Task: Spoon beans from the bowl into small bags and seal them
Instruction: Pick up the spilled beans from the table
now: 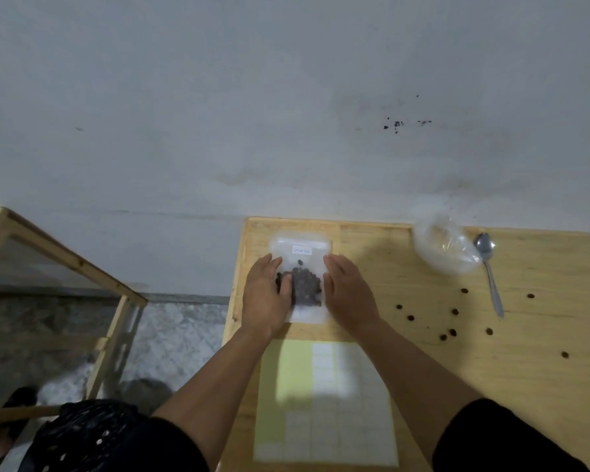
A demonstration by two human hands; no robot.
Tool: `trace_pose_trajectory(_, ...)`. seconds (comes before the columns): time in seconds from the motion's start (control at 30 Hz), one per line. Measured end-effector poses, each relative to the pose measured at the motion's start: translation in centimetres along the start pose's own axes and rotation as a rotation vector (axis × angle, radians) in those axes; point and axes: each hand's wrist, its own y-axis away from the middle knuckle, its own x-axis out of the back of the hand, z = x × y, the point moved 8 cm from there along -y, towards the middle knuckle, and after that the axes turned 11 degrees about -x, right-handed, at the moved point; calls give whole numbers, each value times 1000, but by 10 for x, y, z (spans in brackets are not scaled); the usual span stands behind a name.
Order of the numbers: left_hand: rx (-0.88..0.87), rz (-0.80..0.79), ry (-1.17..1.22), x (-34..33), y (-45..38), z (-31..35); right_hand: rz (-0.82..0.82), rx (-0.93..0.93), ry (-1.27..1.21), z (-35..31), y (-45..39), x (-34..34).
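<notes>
A small clear bag (304, 252) with a white label lies flat on the wooden table (542, 386), dark beans (305, 284) bunched in its middle. My left hand (264, 298) rests flat on the bag's left side, fingers partly over the beans. My right hand (349, 289) presses flat along the bag's right edge. The glass bowl (445, 248), looking empty, stands at the table's back right. A metal spoon (489, 270) lies on the table just right of the bowl, handle toward me.
Several loose beans (453, 332) are scattered on the table right of my right arm. A sheet of white labels on yellow backing (324, 403) lies near the front edge. A wooden frame (82, 267) stands to the left, beyond the table's left edge.
</notes>
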Motion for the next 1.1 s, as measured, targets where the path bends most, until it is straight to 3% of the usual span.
trace_pose_trajectory(0.2, -173, 11, -11, 6, 16, 22, 53, -77, 23, 20, 39, 14)
trace_pose_trajectory(0.37, -521, -74, 24, -23, 54, 54, 99, -202, 43, 64, 78, 21)
trace_pose_trajectory(0.5, -599, -288, 71, -71, 95, 54, 96, -266, 60, 93, 107, 17)
trace_pose_trajectory(0.63, -731, -479, -108, -113, 119, 51, 123, -267, 56, 106, 126, 13)
trace_pose_trajectory(0.83, -673, -602, -303, -135, 124, 35, 191, -328, 19, 112, 135, 15)
trace_pose_trajectory(0.93, -678, -570, -278, -133, 121, 39, 193, -376, 10, 114, 133, 13)
trace_pose_trajectory(1.1, -693, -532, -256, -138, 112, 47, 310, -675, -256, 136, 130, 36)
